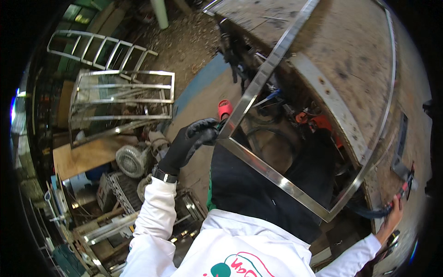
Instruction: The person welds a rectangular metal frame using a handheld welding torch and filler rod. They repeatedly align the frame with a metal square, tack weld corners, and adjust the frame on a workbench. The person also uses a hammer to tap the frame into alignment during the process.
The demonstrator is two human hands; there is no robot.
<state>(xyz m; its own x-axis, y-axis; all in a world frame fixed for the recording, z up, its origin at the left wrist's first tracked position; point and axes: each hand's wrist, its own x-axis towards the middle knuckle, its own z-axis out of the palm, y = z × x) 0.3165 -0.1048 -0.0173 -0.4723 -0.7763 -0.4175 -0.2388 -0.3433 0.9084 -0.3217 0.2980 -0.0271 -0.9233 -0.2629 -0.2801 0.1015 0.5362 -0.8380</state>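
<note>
A shiny metal frame (pixel 266 167) of square tubing lies across my lap and the worktable, one corner over my dark trousers. My left hand (pixel 199 134), in a black glove, is closed at the frame's left corner, fingers curled against the tube; the fingertips are partly hidden. My bare right hand (pixel 393 219) is out at the far right, wrapped round a slim torch-like tool (pixel 404 190) with red on its handle. A dark cable (pixel 369 212) runs up to that hand. The tool's tip is too small to make out, beside a flat metal bracket (pixel 400 150).
The wooden worktable (pixel 344 51) has a rusty metal edge strip (pixel 323 94). Beneath it sit cables and orange parts (pixel 318 123). On the left stand welded metal racks (pixel 124 99), a ladder-like frame (pixel 104 48), a round motor (pixel 130 161) and scrap. A red slipper (pixel 224 109) shows below.
</note>
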